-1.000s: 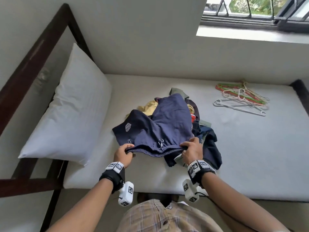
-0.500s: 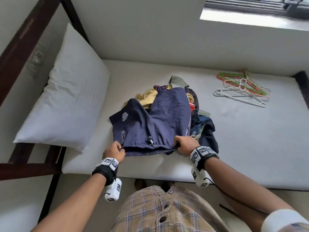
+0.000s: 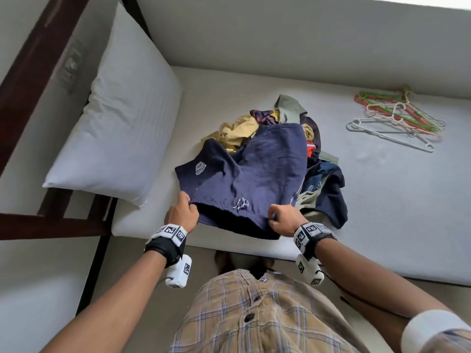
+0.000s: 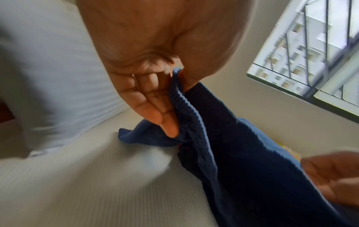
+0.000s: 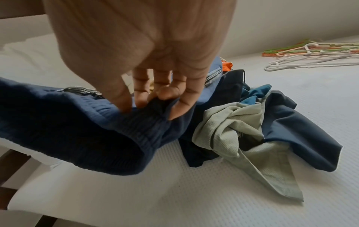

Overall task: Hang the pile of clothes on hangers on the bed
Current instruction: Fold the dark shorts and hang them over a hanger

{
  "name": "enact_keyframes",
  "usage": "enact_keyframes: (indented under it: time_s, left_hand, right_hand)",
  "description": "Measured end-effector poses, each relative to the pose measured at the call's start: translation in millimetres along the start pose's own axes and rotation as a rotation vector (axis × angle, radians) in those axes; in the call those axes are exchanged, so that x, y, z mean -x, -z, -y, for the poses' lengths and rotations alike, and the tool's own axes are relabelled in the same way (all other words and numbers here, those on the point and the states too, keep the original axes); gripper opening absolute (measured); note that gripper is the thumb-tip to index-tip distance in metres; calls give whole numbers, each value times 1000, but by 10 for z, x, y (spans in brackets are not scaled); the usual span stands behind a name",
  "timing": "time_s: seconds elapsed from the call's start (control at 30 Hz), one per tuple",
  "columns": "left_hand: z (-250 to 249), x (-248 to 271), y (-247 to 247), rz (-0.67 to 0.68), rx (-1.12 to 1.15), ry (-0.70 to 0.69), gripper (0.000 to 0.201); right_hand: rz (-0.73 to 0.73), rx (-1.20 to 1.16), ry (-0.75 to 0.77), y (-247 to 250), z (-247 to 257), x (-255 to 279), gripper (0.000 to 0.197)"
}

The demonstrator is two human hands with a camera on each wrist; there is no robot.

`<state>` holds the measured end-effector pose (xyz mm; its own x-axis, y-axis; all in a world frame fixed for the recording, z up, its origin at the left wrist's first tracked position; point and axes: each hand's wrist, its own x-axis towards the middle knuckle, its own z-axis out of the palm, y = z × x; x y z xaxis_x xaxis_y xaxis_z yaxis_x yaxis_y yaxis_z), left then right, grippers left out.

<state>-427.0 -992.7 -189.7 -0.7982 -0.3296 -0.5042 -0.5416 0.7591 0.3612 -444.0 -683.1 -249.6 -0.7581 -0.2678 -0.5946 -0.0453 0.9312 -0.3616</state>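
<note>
Navy blue shorts [image 3: 254, 171] with a white crest and a drawstring lie spread over the pile of clothes [image 3: 318, 169] on the bed. My left hand [image 3: 182, 215] pinches the left end of the elastic waistband [image 4: 186, 110]; my right hand [image 3: 283, 220] grips its right end [image 5: 147, 122]. The waistband is lifted near the front edge of the mattress. Under the shorts the pile shows yellow, grey-green [image 5: 242, 130], dark blue and orange garments. A heap of plastic hangers [image 3: 397, 121] in white, green, pink and red lies at the back right of the bed.
A white pillow [image 3: 122, 108] leans against the dark wooden headboard [image 3: 38, 59] at the left. The white mattress [image 3: 395, 212] stretches to the right of the pile. A grey wall runs behind the bed, with a barred window [image 4: 310, 50] above it.
Both hands have pulled the shorts' waistband nearer to me and stretched it wider. The head view has tipped down, so the window has left the frame.
</note>
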Motion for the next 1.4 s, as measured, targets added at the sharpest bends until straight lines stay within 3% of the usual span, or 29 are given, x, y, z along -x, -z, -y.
enact_keyframes:
  time_s: [0.13, 0.23, 0.3, 0.4, 0.5, 0.67, 0.77, 0.83, 0.9, 0.97, 1.1, 1.2, 1.3, 1.4]
  left_hand:
    - [128, 60, 82, 24, 201, 80, 15]
    - [126, 63, 158, 82, 365, 121, 15]
    - [102, 57, 187, 101, 429, 108, 21]
    - [20, 46, 179, 136, 445, 23, 15]
    - [-260, 187, 275, 147, 478, -23, 21]
    - [-513, 286, 328, 154, 501, -87, 18]
    - [-599, 308, 416, 139, 579, -80, 7]
    - [-529, 258, 510, 83, 576, -70, 6]
    - [-345, 148, 613, -55, 403, -98, 9]
    - [-138, 56, 738, -143, 126, -124, 14]
    - [153, -66, 859, -128, -234, -191, 26]
    - [56, -255, 967, -149, -284, -200, 32]
    - [-357, -563, 1411, -192, -249, -173, 37]
    - [-957, -929, 2086, -383, -107, -217, 33]
  right_hand:
    - [-10, 13, 55, -35, -9, 69, 60]
    - [-15, 76, 72, -178, -26, 119, 68]
    - [-76, -31, 41, -265, 16, 132, 70]
    - [-203, -190, 78, -343, 206, 72, 76]
    - [-190, -240, 142, -323, 489, -32, 86]
    - [-242, -339, 21, -286, 841, -209, 75]
    - [-273, -253, -98, -245, 872, -213, 57]
    - [-293, -219, -162, -197, 750, -185, 45]
    - [-301, -213, -197, -121, 535, -119, 37]
    - [-302, -193, -238, 61, 295, -34, 34]
    - [-275, -141, -248, 748, 16, 12, 35]
    - [-268, -100, -253, 1467, 48, -81, 31]
    - [-480, -70, -305, 2294, 210, -238, 26]
    - [-704, -189, -287, 3089, 451, -326, 27]
